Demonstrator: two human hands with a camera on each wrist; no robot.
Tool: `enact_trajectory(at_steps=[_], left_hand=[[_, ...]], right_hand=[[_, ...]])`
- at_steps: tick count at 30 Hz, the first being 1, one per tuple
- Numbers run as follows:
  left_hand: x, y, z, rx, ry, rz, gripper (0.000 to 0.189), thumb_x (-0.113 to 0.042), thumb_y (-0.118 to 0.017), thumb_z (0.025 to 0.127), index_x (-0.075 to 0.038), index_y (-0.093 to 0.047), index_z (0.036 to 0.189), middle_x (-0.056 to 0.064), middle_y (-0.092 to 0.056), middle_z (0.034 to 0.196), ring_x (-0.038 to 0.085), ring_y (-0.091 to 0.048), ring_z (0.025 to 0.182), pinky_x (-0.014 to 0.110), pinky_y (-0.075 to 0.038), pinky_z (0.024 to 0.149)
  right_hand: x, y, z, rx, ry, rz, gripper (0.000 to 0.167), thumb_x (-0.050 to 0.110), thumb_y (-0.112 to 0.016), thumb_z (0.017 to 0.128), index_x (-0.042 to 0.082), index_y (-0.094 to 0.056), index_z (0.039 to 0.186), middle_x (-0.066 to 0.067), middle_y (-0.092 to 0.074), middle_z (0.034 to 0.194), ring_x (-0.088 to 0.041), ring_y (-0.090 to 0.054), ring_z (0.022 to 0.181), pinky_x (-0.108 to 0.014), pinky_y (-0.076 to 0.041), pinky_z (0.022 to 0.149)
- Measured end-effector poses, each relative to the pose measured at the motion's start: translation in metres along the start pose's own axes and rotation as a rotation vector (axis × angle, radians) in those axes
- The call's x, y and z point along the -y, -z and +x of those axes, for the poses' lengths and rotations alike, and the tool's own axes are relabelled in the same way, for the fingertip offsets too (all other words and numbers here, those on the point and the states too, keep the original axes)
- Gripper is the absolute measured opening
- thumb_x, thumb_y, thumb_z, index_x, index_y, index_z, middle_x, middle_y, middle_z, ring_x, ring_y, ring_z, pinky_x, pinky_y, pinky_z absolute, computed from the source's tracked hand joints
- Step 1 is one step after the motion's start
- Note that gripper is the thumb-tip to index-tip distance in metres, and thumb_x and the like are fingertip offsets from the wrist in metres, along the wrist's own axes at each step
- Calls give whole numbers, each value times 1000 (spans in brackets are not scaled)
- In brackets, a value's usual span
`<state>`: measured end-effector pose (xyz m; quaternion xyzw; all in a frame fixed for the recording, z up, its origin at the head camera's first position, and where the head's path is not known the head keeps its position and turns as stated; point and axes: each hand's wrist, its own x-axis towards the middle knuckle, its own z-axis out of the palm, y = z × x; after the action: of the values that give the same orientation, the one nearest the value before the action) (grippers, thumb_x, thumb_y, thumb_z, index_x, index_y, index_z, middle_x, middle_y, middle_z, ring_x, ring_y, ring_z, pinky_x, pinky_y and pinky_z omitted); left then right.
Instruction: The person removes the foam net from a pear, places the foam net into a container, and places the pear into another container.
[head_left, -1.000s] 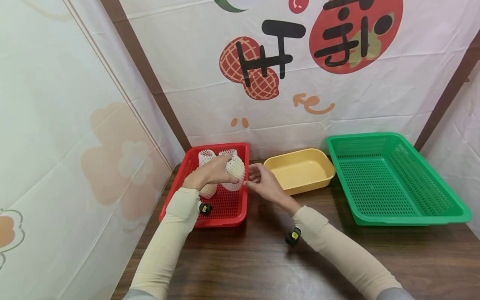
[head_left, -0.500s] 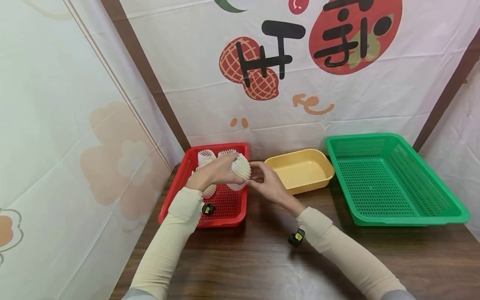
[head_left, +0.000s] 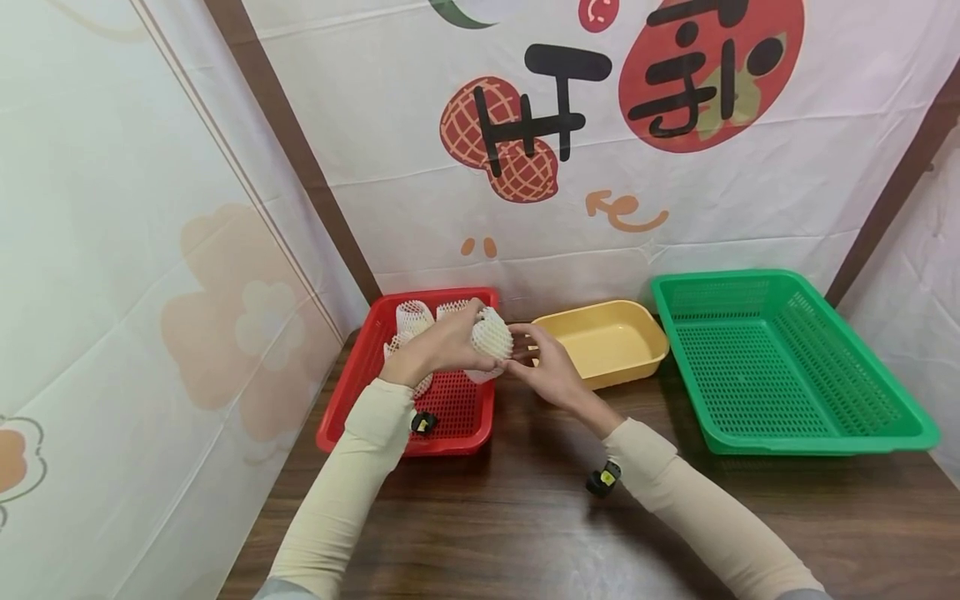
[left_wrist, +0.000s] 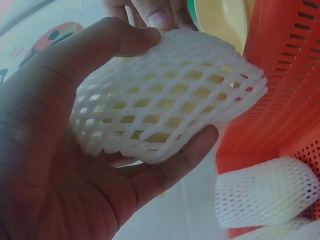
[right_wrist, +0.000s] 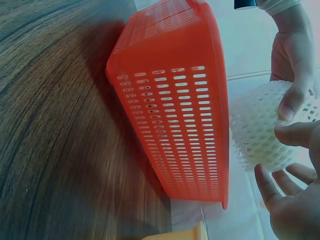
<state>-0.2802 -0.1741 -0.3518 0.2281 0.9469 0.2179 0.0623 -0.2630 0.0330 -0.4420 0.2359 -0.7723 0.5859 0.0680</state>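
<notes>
Over the right edge of the red basket, my left hand grips a pale yellow, rounded fruit in a white foam net sleeve. Its thumb presses one side while the fingers wrap under the other, as the left wrist view shows; the diamond mesh leaves the fruit visible through its holes. My right hand meets the same sleeve from the right. In the right wrist view its thumb lies against the mesh and its fingertips curl at the lower edge.
More foam-sleeved pieces lie in the basket's back left part. A yellow tub stands behind my right hand, and a large green basket is farther right. All rest on a dark wooden table against a printed cloth backdrop.
The sleeved fruit has moved right with my left hand, from above the red basket to its right rim. My right hand has shifted slightly right, and its thumb and fingers now hold the sleeve.
</notes>
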Motion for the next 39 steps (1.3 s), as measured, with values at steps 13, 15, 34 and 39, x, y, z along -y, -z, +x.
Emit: enact_trajectory(at_steps=[13,15,34,39], left_hand=[[-6,-14,7,-98,-100,-23,96,-41,-92,79,-4,-41,151,17,-60,143,32,-60,131,50,-49,116],[-6,-17,8,-121,-105,-51,95,-41,-94,78,-6,-42,148,17,-62,139,31,-62,125,50,-52,113],[-14,-29,11,-198,-87,-155,83,-47,-97,74,-11,-52,135,10,-69,115,25,-64,97,40,-58,86],[-15,-31,11,-180,-107,-186,80,-41,-94,79,-11,-53,141,13,-70,122,25,-65,103,42,-60,90]], right_hand=[[-7,14,-10,-65,29,35,54,-2,-82,90,-5,-59,139,-24,-61,137,-43,-67,119,-48,-61,97],[-8,16,-11,-67,20,39,54,-2,-81,90,-5,-59,139,-24,-61,137,-42,-67,119,-48,-61,97],[-5,36,-21,-91,-52,65,56,2,-81,92,0,-58,143,-20,-60,140,-41,-65,124,-47,-60,100],[-6,42,-23,-97,-80,81,56,2,-80,93,1,-58,144,-20,-59,141,-41,-63,126,-44,-60,100]])
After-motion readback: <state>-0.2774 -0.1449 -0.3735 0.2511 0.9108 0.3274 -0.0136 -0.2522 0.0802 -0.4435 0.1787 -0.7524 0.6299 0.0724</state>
